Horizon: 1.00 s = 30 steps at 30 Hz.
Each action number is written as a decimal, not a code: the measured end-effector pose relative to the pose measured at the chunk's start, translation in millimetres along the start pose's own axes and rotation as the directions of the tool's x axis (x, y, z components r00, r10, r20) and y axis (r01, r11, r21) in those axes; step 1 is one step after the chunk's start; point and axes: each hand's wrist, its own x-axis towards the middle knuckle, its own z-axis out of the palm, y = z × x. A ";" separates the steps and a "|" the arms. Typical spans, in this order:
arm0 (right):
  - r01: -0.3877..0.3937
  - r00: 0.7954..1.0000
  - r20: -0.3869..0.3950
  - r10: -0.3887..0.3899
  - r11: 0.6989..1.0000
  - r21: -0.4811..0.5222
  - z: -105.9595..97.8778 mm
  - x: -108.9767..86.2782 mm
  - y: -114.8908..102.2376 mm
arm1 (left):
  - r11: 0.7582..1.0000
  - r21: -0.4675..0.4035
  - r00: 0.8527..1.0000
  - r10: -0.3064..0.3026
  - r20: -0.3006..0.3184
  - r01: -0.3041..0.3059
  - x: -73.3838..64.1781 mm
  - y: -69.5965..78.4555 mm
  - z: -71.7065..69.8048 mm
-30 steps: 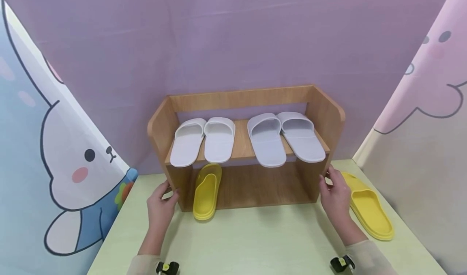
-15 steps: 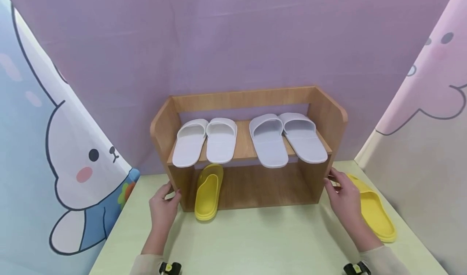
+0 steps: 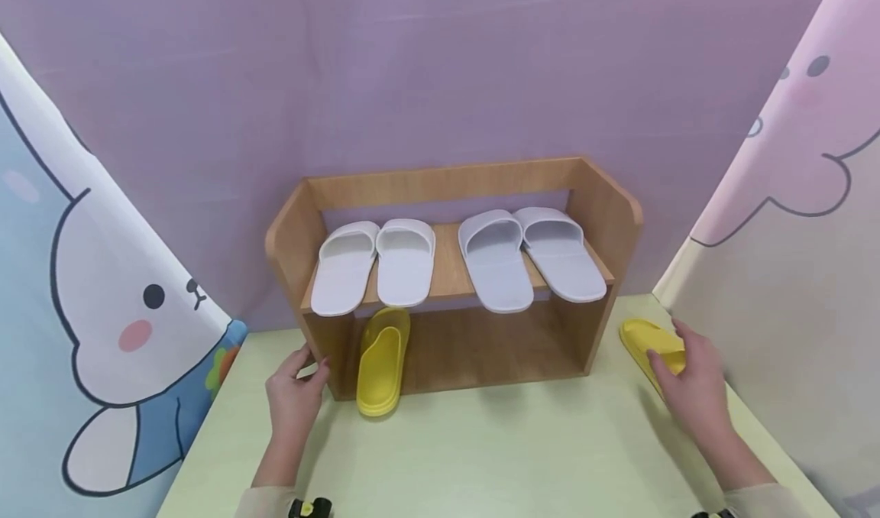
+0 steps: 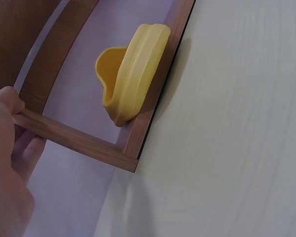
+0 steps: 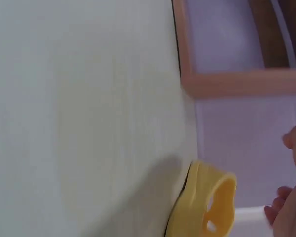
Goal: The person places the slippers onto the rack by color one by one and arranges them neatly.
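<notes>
A wooden two-tier shoe rack (image 3: 474,350) stands against the purple backdrop. My left hand (image 3: 292,403) pinches the front edge of its left side panel (image 4: 74,138) between thumb and fingers. One yellow slipper (image 3: 380,365) sits at the left of the lower shelf, its toe end inward and heel poking past the front edge. The other yellow slipper (image 3: 646,338) lies on the table right of the rack. Over that slipper hovers my right hand (image 3: 697,384), thumb and fingers spread apart; in the right wrist view a gap shows between hand and slipper (image 5: 200,207).
On the upper shelf are two pairs of slippers, a white pair (image 3: 406,270) at left and a greyish-white pair (image 3: 498,266) at right. Cartoon-printed cloth walls (image 3: 151,365) flank the pale green table (image 3: 481,457) on both sides.
My right hand has let go of the rack's right side and moved right, over the yellow slipper on the table. The left hand keeps its hold on the rack.
</notes>
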 end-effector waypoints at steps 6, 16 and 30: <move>-0.131 0.971 0.186 0.147 0.987 -0.097 -19.8 -4.1 31.9 | 1.000 -0.008 1.000 0.023 -0.009 -0.023 2.1 1.5 -0.5; -0.182 0.895 0.361 0.263 0.953 -0.243 -31.4 -6.5 55.7 | 1.000 -0.004 1.000 0.020 0.006 -0.020 3.0 2.2 0.3; -0.177 0.783 0.516 0.346 0.920 -0.349 -43.9 -13.6 49.1 | 1.000 -0.007 1.000 0.027 0.015 -0.027 1.5 -0.2 -0.8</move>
